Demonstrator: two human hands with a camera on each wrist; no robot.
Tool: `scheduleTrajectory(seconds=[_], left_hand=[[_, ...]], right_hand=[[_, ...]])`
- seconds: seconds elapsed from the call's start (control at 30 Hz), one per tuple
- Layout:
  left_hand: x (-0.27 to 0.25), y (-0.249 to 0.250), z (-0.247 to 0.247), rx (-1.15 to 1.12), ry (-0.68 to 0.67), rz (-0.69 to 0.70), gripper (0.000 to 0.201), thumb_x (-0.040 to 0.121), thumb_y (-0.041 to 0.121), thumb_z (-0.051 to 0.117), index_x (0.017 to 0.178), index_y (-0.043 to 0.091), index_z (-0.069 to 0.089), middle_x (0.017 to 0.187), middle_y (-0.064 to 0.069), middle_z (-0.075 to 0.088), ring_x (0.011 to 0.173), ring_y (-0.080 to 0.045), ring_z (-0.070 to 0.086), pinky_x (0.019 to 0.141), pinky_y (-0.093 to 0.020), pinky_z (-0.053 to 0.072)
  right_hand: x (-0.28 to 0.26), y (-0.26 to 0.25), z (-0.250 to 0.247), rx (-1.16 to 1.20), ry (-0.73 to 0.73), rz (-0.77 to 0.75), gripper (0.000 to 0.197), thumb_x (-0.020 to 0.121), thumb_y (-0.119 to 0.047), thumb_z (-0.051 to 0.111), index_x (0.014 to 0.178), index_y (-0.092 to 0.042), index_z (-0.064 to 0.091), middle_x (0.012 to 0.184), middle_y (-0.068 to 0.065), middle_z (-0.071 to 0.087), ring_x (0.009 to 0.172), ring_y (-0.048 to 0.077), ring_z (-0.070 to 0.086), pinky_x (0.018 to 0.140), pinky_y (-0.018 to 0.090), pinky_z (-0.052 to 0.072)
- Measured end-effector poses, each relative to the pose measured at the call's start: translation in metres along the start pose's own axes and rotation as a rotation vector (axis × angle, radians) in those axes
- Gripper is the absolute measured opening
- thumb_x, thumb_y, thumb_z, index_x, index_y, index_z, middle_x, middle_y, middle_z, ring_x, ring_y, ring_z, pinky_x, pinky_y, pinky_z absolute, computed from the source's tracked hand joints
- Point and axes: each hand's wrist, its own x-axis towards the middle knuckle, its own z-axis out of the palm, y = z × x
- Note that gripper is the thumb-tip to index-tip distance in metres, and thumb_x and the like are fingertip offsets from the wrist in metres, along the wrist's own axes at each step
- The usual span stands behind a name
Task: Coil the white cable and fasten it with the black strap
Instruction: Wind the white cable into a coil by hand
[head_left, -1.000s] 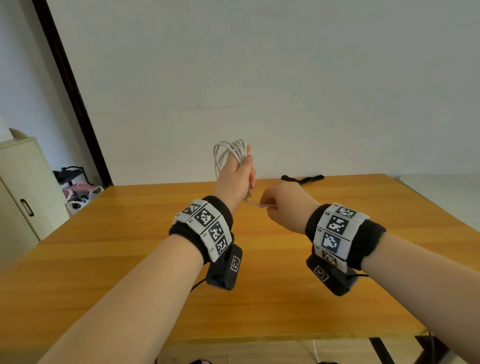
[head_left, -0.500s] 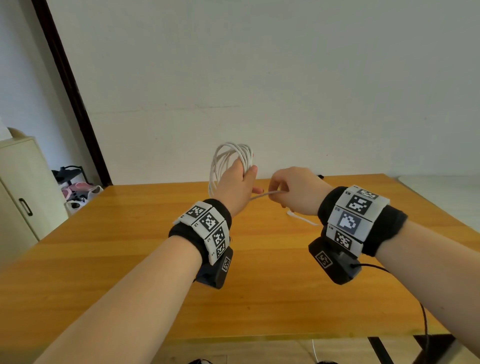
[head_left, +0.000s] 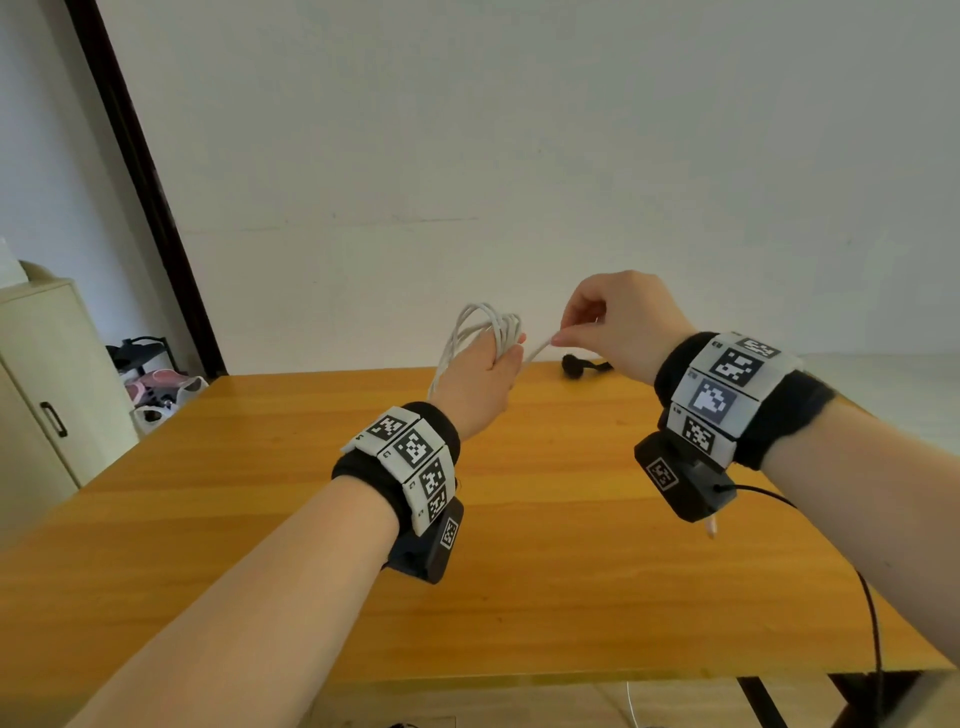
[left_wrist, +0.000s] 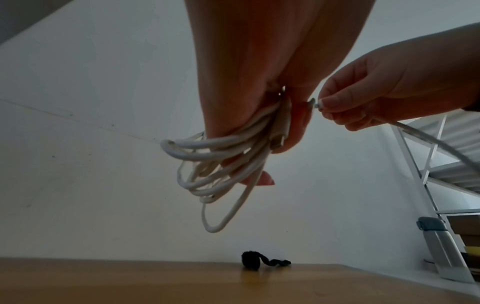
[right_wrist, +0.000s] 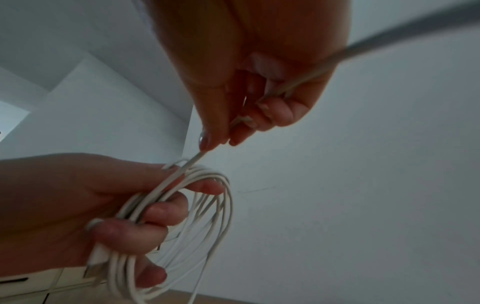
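My left hand (head_left: 480, 371) is raised above the wooden table (head_left: 311, 519) and grips a bundle of several loops of the white cable (head_left: 475, 325) (left_wrist: 221, 162) (right_wrist: 197, 216). A connector of the cable is pressed under the left thumb (left_wrist: 281, 127). My right hand (head_left: 618, 322) is a little higher and to the right, pinching the cable's free strand (head_left: 537, 349) (right_wrist: 298, 82), which runs taut back to the coil. The loose tail hangs down behind the right wrist (head_left: 710, 527). The black strap (head_left: 584, 365) (left_wrist: 262, 263) lies on the table's far edge, partly rolled up.
A beige cabinet (head_left: 47, 395) and a rack with bags (head_left: 150, 379) stand at the left beyond the table. A white metal frame (left_wrist: 441, 164) stands at the right. A black cord (head_left: 872, 613) hangs from my right wrist camera over the table's front right corner.
My right hand has risen and moved to the right, drawing the free strand up and away from the coil. The left hand has tilted with the coil, and the strap is uncovered behind the hands.
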Motion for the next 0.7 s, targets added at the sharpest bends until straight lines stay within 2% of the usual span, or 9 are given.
scheduleTrajectory(seconds=[0.13, 0.23, 0.37, 0.47, 0.53, 0.63, 0.7], left_hand=[[0.000, 0.005, -0.001, -0.122, -0.047, -0.067, 0.024, 0.099, 0.027, 0.036, 0.107, 0.013, 0.053, 0.068, 0.001, 0.040, 0.052, -0.011, 0.035, 0.051, -0.022, 0.036], [-0.002, 0.006, -0.002, -0.118, -0.034, -0.068, 0.023, 0.095, 0.026, 0.038, 0.087, 0.017, 0.058, 0.060, 0.002, 0.037, 0.051, -0.014, 0.033, 0.051, -0.026, 0.031], [-0.007, 0.009, -0.002, -0.009, -0.035, -0.026, 0.023, 0.091, 0.032, 0.050, 0.086, 0.011, 0.058, 0.059, 0.004, 0.041, 0.051, -0.013, 0.037, 0.054, -0.027, 0.036], [-0.007, 0.012, -0.004, -0.017, -0.035, -0.018, 0.023, 0.091, 0.033, 0.055, 0.079, 0.013, 0.058, 0.052, 0.008, 0.044, 0.043, -0.007, 0.040, 0.049, -0.022, 0.037], [-0.007, 0.014, -0.007, -0.098, -0.052, -0.048, 0.026, 0.092, 0.031, 0.055, 0.071, 0.015, 0.056, 0.046, 0.009, 0.040, 0.037, -0.007, 0.035, 0.049, -0.023, 0.036], [-0.009, 0.017, -0.008, -0.248, -0.110, -0.101, 0.031, 0.093, 0.031, 0.053, 0.068, 0.013, 0.054, 0.042, 0.008, 0.033, 0.034, -0.008, 0.027, 0.052, -0.029, 0.035], [-0.010, 0.018, -0.008, -0.340, -0.154, -0.126, 0.031, 0.094, 0.031, 0.052, 0.070, 0.013, 0.052, 0.041, 0.009, 0.030, 0.033, -0.008, 0.024, 0.052, -0.028, 0.033]], right_hand=[[0.002, 0.001, 0.001, 0.056, 0.072, -0.033, 0.006, 0.082, -0.018, 0.068, 0.083, -0.012, 0.069, 0.082, -0.003, 0.064, 0.080, 0.011, 0.058, 0.070, 0.016, 0.044], [0.002, -0.001, 0.002, 0.102, 0.094, -0.084, 0.005, 0.084, -0.013, 0.065, 0.084, -0.011, 0.070, 0.085, -0.003, 0.067, 0.081, 0.010, 0.060, 0.073, 0.011, 0.044], [0.003, -0.001, 0.004, 0.161, 0.106, -0.095, 0.006, 0.084, -0.012, 0.065, 0.086, -0.009, 0.071, 0.083, -0.004, 0.065, 0.079, 0.007, 0.060, 0.070, 0.005, 0.044], [0.004, 0.003, 0.004, 0.205, 0.111, -0.063, 0.007, 0.082, -0.016, 0.068, 0.085, -0.011, 0.071, 0.080, -0.007, 0.064, 0.075, 0.006, 0.059, 0.069, 0.007, 0.044], [0.005, 0.006, 0.004, 0.240, 0.121, -0.029, 0.008, 0.081, -0.020, 0.070, 0.083, -0.012, 0.071, 0.077, -0.007, 0.064, 0.073, 0.007, 0.058, 0.066, 0.010, 0.045], [0.006, 0.013, 0.006, 0.278, 0.111, 0.062, 0.016, 0.081, -0.027, 0.069, 0.082, -0.011, 0.071, 0.078, 0.001, 0.065, 0.073, 0.014, 0.056, 0.070, 0.024, 0.049], [0.004, 0.015, 0.009, 0.323, 0.065, 0.116, 0.018, 0.083, -0.030, 0.067, 0.084, -0.012, 0.070, 0.077, 0.003, 0.065, 0.073, 0.017, 0.058, 0.074, 0.032, 0.052]])
